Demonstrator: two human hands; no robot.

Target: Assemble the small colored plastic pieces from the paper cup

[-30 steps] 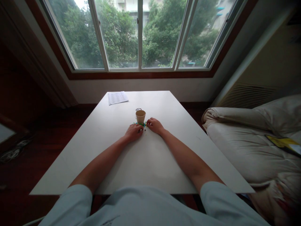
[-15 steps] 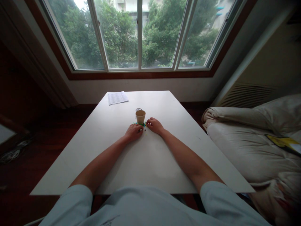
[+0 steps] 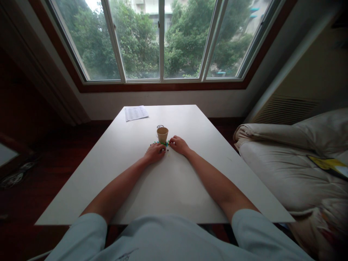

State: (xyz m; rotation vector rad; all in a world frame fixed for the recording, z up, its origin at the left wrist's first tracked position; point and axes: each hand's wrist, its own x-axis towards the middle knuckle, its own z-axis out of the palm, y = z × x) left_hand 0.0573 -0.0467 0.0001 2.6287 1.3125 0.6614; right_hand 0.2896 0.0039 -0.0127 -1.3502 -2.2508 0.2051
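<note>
The bits lay on the worktop by the cup, near left hand and right hand; whether either grip was spread or pinching, I could not tell.

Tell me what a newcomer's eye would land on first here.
Probably the wide window across the top, bright with green trees outside. Next, the tan cup standing upright on the white table, with small colourful pieces at its near side, where the left hand and right hand meet them.
</note>
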